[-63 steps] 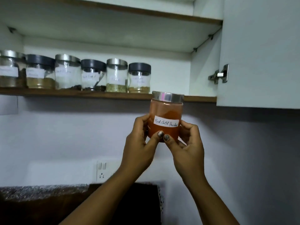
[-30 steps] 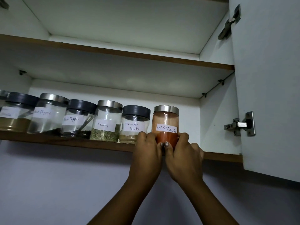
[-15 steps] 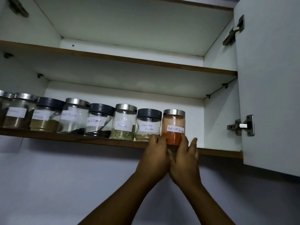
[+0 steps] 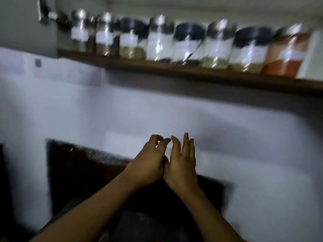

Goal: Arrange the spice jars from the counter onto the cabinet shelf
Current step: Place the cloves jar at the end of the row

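The view is blurred by motion. A red chilli powder jar point(image 4: 286, 55) with a steel lid stands at the right end of a row of several labelled spice jars point(image 4: 188, 44) on the wooden cabinet shelf point(image 4: 157, 67). My left hand point(image 4: 148, 163) and my right hand point(image 4: 182, 163) hang side by side well below the shelf, in front of the pale wall. Both hold nothing; the fingers are loosely spread and the two hands touch at the thumbs.
The open cabinet door's edge point(image 4: 311, 55) shows at the far right beside the red jar. A dark counter or panel point(image 4: 83, 172) lies below and behind my forearms. Pale wall point(image 4: 244, 137) fills the space under the shelf.
My hands let go of the red chilli jar, which stays on the shelf, and dropped well below it. The camera swung down and left.
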`<state>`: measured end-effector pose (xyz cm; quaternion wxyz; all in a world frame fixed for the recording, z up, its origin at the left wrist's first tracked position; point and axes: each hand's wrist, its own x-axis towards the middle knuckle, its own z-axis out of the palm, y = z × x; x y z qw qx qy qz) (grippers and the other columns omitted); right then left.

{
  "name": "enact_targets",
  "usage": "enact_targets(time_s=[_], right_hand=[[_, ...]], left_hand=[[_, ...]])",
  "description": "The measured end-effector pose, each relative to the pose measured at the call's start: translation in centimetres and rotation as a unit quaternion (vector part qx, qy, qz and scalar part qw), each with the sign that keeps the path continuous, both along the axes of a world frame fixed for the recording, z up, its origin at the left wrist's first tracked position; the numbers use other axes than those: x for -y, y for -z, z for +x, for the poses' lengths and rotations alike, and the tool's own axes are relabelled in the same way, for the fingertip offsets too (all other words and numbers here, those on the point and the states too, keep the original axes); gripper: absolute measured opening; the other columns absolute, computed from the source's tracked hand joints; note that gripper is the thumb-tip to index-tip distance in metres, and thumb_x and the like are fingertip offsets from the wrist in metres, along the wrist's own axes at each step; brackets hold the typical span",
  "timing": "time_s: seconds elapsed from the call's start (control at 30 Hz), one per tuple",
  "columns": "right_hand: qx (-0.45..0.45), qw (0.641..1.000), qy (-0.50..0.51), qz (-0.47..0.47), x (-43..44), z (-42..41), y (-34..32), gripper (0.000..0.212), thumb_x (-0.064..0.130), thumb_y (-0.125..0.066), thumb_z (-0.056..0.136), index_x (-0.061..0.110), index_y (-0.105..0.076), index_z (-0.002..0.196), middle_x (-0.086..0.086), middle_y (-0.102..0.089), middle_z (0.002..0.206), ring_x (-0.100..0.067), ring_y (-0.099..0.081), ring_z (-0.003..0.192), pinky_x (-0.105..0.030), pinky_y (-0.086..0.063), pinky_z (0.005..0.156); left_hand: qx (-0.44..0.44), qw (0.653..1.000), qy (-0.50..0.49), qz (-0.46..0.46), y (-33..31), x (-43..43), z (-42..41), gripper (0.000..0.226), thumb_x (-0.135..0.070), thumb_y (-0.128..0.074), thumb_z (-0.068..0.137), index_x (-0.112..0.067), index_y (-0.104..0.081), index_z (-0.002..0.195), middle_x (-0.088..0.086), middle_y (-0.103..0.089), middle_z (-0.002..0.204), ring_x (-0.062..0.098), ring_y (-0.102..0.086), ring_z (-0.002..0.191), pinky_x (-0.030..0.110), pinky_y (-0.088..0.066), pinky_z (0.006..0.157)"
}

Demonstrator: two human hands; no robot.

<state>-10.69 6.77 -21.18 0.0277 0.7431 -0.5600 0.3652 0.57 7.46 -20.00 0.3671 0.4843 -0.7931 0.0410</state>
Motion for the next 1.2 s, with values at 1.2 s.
enact_targets(time_s=[1.2], right_hand=[[0.096,0.923,-0.054,0.369,10.5,19.0,30.6,0.087,0.021,-0.056,0.091,0.028,0.009,0.148,-0.009,-0.008,0.156,-0.03,-0.027,0.138,-0.039,-0.034,0.108]], left_hand=[[-0.27,0.883,-0.016,0.383,32.4,8.4,19.1,0.086,-0.001,-0.061,0.081,-0.023,-0.011,0.148,0.001,-0.035,0.147,0.014,-0.035,0.135,0.042,-0.036,0.11]])
